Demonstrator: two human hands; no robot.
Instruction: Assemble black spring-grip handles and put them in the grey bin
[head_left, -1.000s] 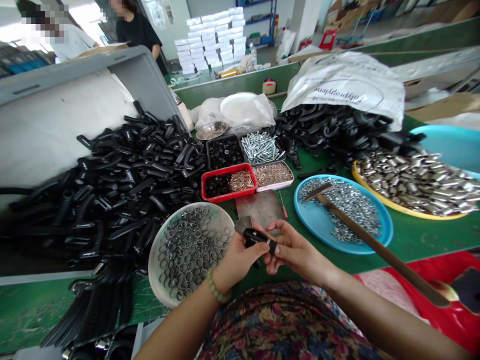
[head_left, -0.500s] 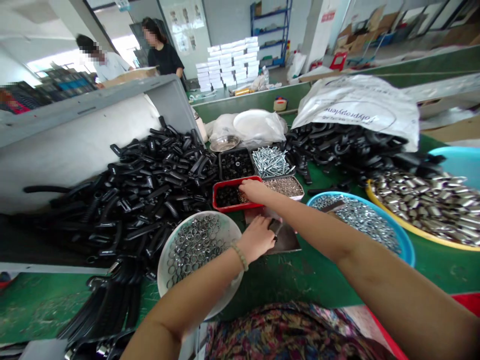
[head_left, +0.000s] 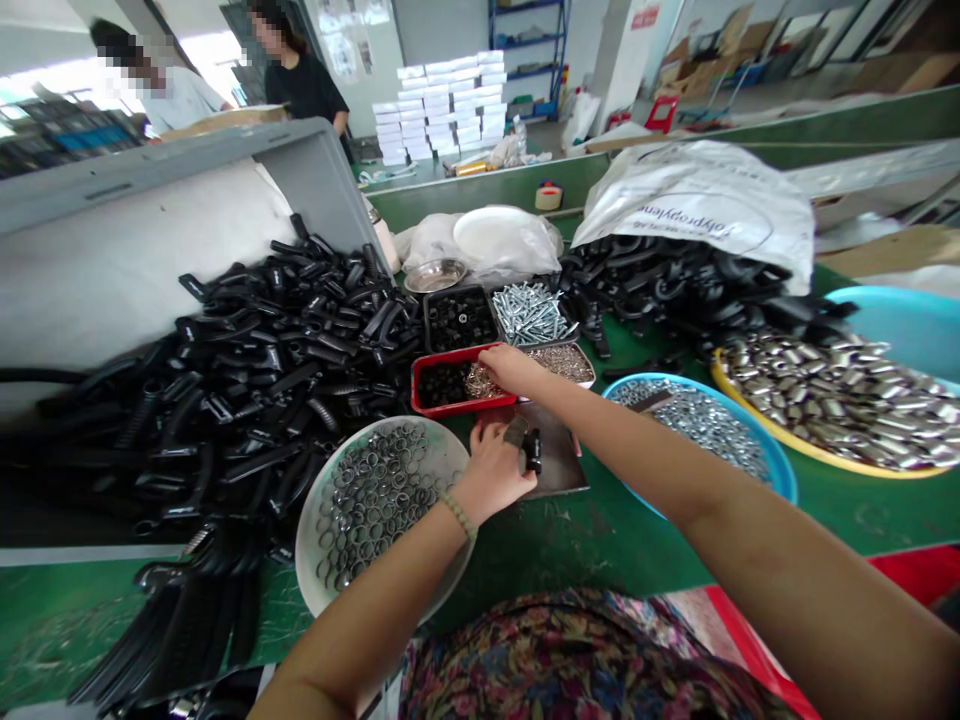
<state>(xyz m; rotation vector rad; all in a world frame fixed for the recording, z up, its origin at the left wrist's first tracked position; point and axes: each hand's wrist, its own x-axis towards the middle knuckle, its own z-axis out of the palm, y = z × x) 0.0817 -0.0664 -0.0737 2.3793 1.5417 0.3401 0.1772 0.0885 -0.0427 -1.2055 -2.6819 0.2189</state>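
Note:
My left hand, with a beaded bracelet at the wrist, is closed around a black plastic part above a flat metal plate. The far end of that part is hidden by my fingers. My right hand reaches into the right end of a red tray. Its fingertips are bent together at small brass-coloured pieces; whether one is between them is too small to tell. Small black pieces fill the tray's left side. A white bowl of metal rings stands beside my left forearm.
Black handle-like parts are heaped before a tipped grey crate. Behind the red tray lie silver screws. To the right stand a blue basin of small metal pieces and a yellow-rimmed basin of metal sleeves. Two people are beyond.
My left hand has turned slightly, and the black part shows more at its fingertips. My right hand stays at the red tray, its fingers shifted a little. The whole view has moved slightly.

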